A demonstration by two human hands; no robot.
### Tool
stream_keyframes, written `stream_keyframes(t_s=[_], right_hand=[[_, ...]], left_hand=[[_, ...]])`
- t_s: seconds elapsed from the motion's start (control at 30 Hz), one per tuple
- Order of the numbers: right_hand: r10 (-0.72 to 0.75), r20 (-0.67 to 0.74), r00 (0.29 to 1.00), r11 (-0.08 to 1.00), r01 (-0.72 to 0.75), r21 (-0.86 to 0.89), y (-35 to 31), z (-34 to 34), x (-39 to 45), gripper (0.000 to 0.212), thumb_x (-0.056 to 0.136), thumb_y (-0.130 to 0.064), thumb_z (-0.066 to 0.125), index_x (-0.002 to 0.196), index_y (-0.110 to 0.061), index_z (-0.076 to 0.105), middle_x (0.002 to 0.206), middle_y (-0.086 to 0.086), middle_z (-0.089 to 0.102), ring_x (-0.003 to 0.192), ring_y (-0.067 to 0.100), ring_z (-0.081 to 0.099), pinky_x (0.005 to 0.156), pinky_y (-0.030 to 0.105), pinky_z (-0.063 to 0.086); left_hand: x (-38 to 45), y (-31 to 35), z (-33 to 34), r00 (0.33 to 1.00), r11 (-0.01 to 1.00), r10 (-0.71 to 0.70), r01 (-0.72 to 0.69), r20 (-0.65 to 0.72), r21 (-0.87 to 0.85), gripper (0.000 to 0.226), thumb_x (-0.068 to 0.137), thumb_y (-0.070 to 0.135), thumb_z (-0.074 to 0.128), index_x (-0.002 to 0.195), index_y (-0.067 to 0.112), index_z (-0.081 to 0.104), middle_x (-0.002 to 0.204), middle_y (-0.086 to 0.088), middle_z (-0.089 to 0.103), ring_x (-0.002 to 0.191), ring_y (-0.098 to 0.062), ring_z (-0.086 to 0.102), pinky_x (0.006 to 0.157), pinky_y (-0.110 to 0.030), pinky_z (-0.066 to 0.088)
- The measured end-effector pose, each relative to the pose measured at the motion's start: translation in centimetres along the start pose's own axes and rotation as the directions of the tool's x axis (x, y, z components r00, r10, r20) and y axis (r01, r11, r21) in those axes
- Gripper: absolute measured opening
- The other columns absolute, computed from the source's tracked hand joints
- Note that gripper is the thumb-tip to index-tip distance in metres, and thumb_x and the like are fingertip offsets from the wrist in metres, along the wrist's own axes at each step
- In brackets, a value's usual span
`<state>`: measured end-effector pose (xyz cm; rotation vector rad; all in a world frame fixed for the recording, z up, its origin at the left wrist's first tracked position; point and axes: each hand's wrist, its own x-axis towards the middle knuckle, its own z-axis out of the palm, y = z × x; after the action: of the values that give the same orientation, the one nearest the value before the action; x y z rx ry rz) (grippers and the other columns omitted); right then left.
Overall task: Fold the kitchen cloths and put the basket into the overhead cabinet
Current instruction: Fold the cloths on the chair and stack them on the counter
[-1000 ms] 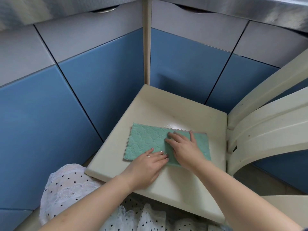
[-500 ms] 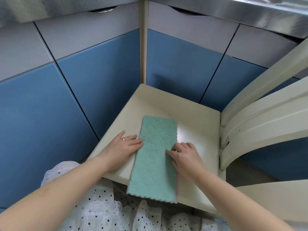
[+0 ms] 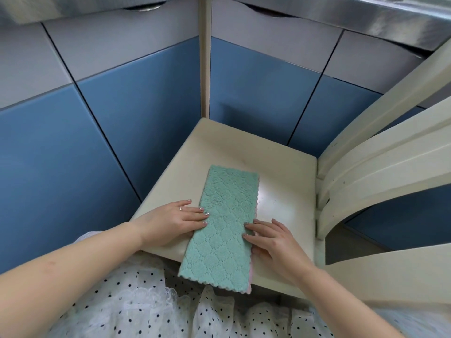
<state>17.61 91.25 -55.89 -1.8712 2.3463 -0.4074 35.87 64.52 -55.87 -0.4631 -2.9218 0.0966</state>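
A green quilted kitchen cloth (image 3: 224,220) with scalloped edges lies folded into a long strip on the cream chair seat (image 3: 280,181). Its near end hangs over the seat's front edge, and a pink underside shows along its right edge. My left hand (image 3: 170,223) lies flat on the seat, fingertips touching the cloth's left edge. My right hand (image 3: 273,242) rests with straight fingers on the cloth's right edge. No basket is in view.
The cream chair's curved backrest slats (image 3: 380,172) rise to the right. Blue and grey cabinet doors (image 3: 122,118) form a corner behind the seat, under a steel counter edge (image 3: 390,18). My polka-dot white skirt (image 3: 146,306) fills the bottom.
The cloth was turned from lying crosswise to lying lengthwise, its near end over the seat's front edge. My hands moved from its top to its two long sides.
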Motion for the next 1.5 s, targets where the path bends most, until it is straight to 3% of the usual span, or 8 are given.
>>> stream_keyframes(t_s=[0.1,0.33,0.53,0.7,0.8,1.03,1.23,1.5], right_hand=[[0.062,-0.076,0.995,0.998,-0.062,-0.003,-0.7,0.3,0.0,0.028,0.087,-0.043,0.05,0.103,-0.036,0.072,0.117,-0.013,0.066,0.111,0.013,0.062,0.104,0.04,0.04],[0.154,-0.197,0.968,0.984,-0.133,0.116,-1.8,0.1,0.4,0.027,0.085,-0.037,0.048,0.089,-0.031,0.074,0.103,-0.016,0.071,0.084,0.013,0.066,0.075,0.031,0.051],[0.401,0.02,0.916,0.876,-0.39,0.282,-1.9,-1.4,1.7,0.019,0.097,-0.029,0.045,0.1,-0.024,0.063,0.087,-0.003,0.069,0.074,0.017,0.058,0.066,0.03,0.042],[0.49,0.038,0.871,0.822,-0.476,0.313,-1.7,-3.0,3.7,0.02,0.099,-0.032,0.037,0.08,-0.028,0.043,0.068,-0.003,0.055,0.066,0.021,0.051,0.056,0.033,0.033],[0.586,0.023,0.81,0.754,-0.555,0.352,-1.0,-3.3,5.7,0.029,0.1,-0.04,0.031,0.088,-0.021,0.049,0.074,0.001,0.059,0.073,0.024,0.054,0.062,0.035,0.038],[0.719,0.088,0.69,0.652,-0.713,0.257,0.9,-2.5,8.3,0.034,0.098,-0.034,0.033,0.088,-0.011,0.055,0.078,0.004,0.056,0.075,0.026,0.049,0.058,0.032,0.033],[0.766,0.123,0.631,0.566,-0.753,0.335,0.8,-2.0,8.0,0.027,0.092,-0.026,0.037,0.07,-0.013,0.046,0.065,0.0,0.051,0.067,0.025,0.048,0.053,0.031,0.03],[0.737,0.162,0.656,0.618,-0.751,0.234,1.5,-3.1,9.3,0.042,0.096,-0.047,0.038,0.086,-0.012,0.057,0.075,0.002,0.058,0.073,0.023,0.054,0.06,0.03,0.037]], left_hand=[[0.1,0.1,-0.1,1.0,0.999,-0.012,0.012,0.005,-0.039,0.04,0.094,0.023,0.033,0.116,0.02,0.067,0.126,0.0,0.063,0.116,-0.014,0.06,0.097,-0.04,0.049],[-0.1,0.2,-0.5,0.996,0.993,-0.043,0.051,0.072,-0.11,0.042,0.091,0.042,0.04,0.122,0.025,0.062,0.13,0.003,0.06,0.122,-0.012,0.055,0.102,-0.036,0.045],[0.5,1.7,0.2,0.958,0.946,-0.268,0.243,-0.097,-0.216,0.033,0.084,0.037,0.049,0.107,0.024,0.069,0.113,0.01,0.069,0.107,-0.006,0.063,0.097,-0.039,0.049],[3.1,2.6,-1.1,0.749,0.55,-0.658,0.552,0.082,-0.627,0.072,0.084,0.075,0.024,0.103,0.021,0.068,0.09,0.011,0.068,0.079,-0.009,0.061,0.072,-0.031,0.052],[5.0,2.5,-1.4,0.565,0.264,-0.807,0.606,0.172,-0.75,0.044,0.088,0.057,0.044,0.09,0.018,0.063,0.076,0.004,0.065,0.07,-0.018,0.058,0.065,-0.035,0.046],[8.1,1.0,-0.9,0.343,0.066,-0.872,0.787,0.348,-0.613,0.029,0.092,0.038,0.054,0.074,0.015,0.056,0.061,0.006,0.051,0.064,-0.018,0.048,0.057,-0.028,0.033],[8.7,-0.3,-0.8,0.332,0.048,-0.827,0.846,0.454,-0.531,0.033,0.089,0.039,0.057,0.063,0.02,0.048,0.06,0.005,0.048,0.061,-0.017,0.045,0.054,-0.027,0.031],[9.5,-1.5,-1.4,0.344,-0.014,-0.735,0.854,0.584,-0.52,0.037,0.092,0.04,0.052,0.065,0.016,0.048,0.064,0.0,0.058,0.061,-0.018,0.056,0.066,-0.028,0.043]])
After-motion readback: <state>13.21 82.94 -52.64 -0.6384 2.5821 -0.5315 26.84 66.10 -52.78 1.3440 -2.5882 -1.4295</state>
